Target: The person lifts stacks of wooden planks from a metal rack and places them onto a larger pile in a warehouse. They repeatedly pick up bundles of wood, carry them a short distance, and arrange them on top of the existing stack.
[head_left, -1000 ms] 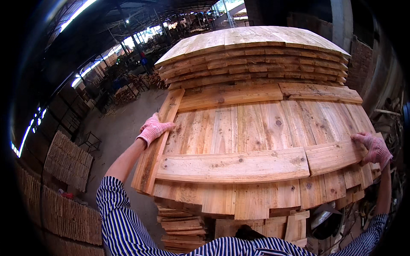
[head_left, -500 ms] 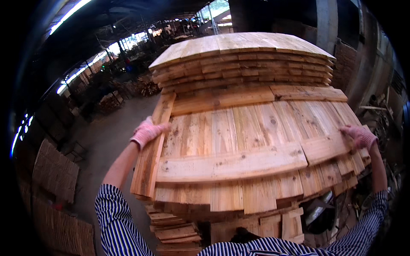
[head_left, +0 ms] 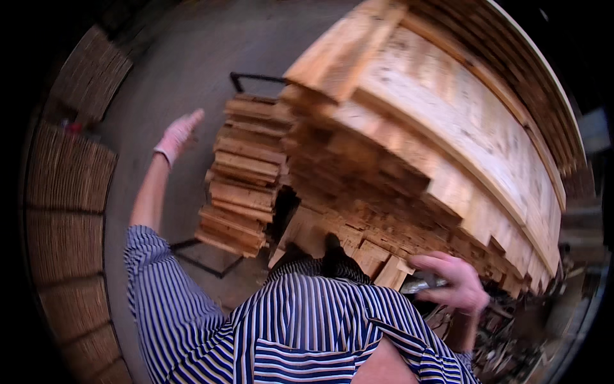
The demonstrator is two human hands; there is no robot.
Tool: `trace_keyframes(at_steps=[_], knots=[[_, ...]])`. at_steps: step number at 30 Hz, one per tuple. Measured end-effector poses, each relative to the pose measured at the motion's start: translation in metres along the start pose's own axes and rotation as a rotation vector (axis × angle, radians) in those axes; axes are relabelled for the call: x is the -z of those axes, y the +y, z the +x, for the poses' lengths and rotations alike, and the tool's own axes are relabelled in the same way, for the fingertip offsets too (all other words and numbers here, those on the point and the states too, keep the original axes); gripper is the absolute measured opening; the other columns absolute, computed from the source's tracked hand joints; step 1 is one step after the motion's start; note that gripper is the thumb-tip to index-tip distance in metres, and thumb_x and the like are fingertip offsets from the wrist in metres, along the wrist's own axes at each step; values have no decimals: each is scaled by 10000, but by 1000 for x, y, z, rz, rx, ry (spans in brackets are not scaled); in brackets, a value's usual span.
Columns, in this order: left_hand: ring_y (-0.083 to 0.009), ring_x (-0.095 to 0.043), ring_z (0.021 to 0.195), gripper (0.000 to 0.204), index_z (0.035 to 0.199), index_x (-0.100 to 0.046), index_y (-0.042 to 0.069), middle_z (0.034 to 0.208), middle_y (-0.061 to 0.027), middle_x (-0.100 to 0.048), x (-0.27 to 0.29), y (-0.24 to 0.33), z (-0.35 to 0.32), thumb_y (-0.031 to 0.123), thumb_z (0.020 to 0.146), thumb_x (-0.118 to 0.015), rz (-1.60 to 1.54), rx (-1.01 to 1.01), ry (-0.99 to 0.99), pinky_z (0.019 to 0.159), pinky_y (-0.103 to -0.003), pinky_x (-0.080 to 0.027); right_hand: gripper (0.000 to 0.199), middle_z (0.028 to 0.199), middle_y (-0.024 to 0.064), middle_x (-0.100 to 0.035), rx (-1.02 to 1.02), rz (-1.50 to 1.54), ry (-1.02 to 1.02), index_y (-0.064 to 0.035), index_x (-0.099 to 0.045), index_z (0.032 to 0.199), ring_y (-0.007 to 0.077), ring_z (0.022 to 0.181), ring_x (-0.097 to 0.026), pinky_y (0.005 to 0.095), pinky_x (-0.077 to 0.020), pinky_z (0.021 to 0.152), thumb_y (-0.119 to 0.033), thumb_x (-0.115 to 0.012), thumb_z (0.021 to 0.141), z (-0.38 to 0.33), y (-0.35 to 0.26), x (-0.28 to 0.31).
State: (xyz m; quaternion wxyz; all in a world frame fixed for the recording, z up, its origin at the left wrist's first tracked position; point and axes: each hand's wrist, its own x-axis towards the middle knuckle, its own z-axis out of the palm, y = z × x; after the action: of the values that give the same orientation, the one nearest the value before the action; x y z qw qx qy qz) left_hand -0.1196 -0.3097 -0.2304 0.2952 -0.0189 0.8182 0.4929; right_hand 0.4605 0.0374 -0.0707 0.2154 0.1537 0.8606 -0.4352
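Note:
The view is tilted hard and blurred. A tall stack of pale wooden plank panels (head_left: 448, 128) fills the upper right, its rough board ends facing me. My left hand (head_left: 179, 134), in a pink glove, is stretched out over the concrete floor with flat fingers, holding nothing, left of a lower pile of short boards (head_left: 243, 185). My right hand (head_left: 451, 285), also gloved, hangs with curled fingers just below the stack's bottom edge, next to a grey object (head_left: 419, 281). Blur hides whether it grips anything. My striped shirt (head_left: 307, 333) fills the bottom.
The short boards sit on a black metal frame (head_left: 256, 78) on the grey floor (head_left: 198, 57). Bundles of thin slats (head_left: 70, 173) line the left side. Dark clutter (head_left: 511, 333) lies at the lower right under the stack.
Both hands have left the top panel. The left hand swung out over the floor, the right dropped below the stack's edge. My head has tipped down and sideways, so the stack looks slanted.

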Motion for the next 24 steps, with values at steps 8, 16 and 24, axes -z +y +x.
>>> trace_keyframes(at_steps=[8,16,24], knots=[[-384,-337,1475,887,1562,-329,0,1632,-218,-305,14,-403,-126,532,938,-666,-439,633,130,1172,-566,-307,714,1480,177,-536,-141,331,-168,-34,-449,1509,312,1368,-512,425,-401,1163,-216,-772,898,188,29,-133],[-367,-466,1386,856,1523,-413,-5,1561,-212,-432,-43,-520,-270,562,928,-652,-457,868,274,1101,-507,-423,705,1321,172,-608,-146,498,-480,-23,-436,1512,267,1175,-602,390,-488,1018,-256,-740,921,329,33,-212],[-246,-637,865,695,1374,-552,94,1070,-89,-627,-121,-620,-217,574,893,-699,-532,798,278,707,-422,-550,587,855,9,-597,-469,596,-354,-50,-589,1340,123,729,-575,277,-473,598,-327,-794,864,512,120,-386]])
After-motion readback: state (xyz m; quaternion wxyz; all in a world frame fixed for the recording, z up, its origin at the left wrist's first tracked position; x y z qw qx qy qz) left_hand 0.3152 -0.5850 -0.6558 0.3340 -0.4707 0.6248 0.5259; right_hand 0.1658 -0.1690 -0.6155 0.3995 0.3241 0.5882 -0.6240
